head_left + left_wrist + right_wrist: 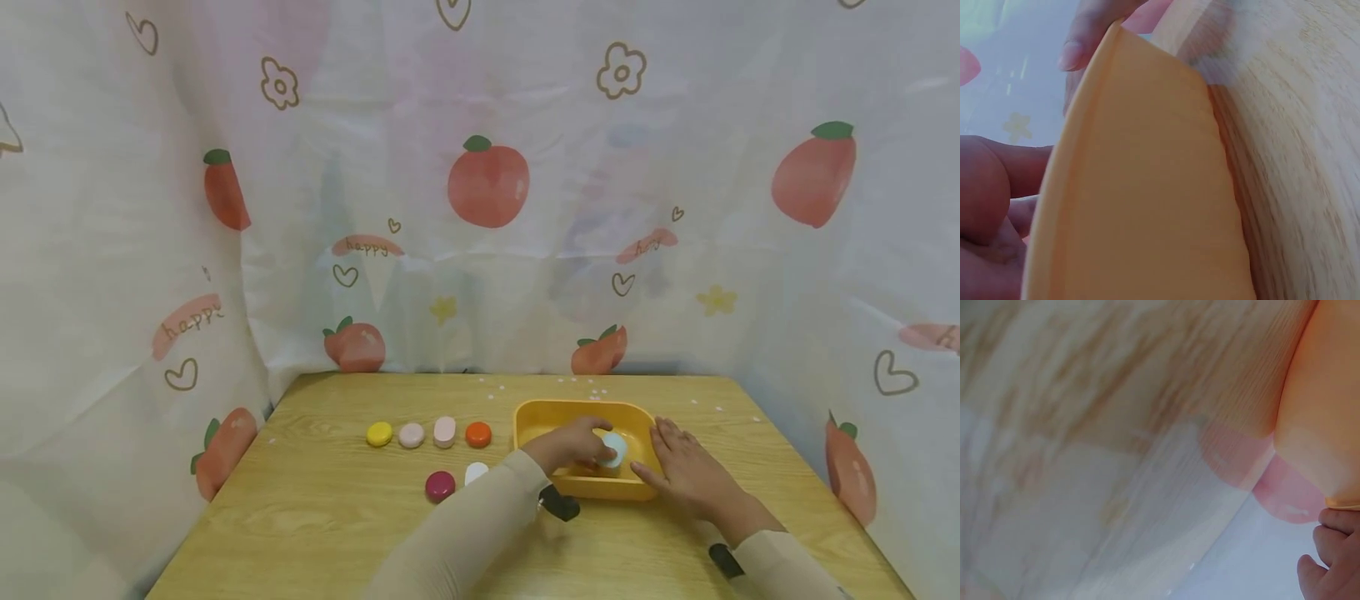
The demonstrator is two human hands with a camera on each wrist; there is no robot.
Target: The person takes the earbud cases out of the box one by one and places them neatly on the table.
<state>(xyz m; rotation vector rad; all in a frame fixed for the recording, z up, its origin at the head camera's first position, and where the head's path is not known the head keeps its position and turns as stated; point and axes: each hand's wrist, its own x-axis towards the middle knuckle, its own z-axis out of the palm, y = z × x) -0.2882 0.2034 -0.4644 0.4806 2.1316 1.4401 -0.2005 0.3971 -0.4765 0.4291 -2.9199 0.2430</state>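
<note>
My left hand (573,443) reaches over the near rim into a yellow-orange plastic tray (592,489). Between its thumb and fingers it holds a light blue, macaron-like round piece (615,447), low inside the tray. In the left wrist view, the tray's outer wall hides much of the left hand (988,200) and all of the blue piece. My right hand (693,471) rests against the tray's right end, fingers stretched along the rim. The right wrist view catches its fingers (1338,544) at the tray's corner.
Left of the tray, a yellow piece (379,433), two pale pink ones and an orange-red piece (478,434) form a row on the wooden table (300,517). Nearer are a dark magenta piece (440,486) and a white one (476,472), partly behind my left sleeve. A patterned curtain surrounds the table.
</note>
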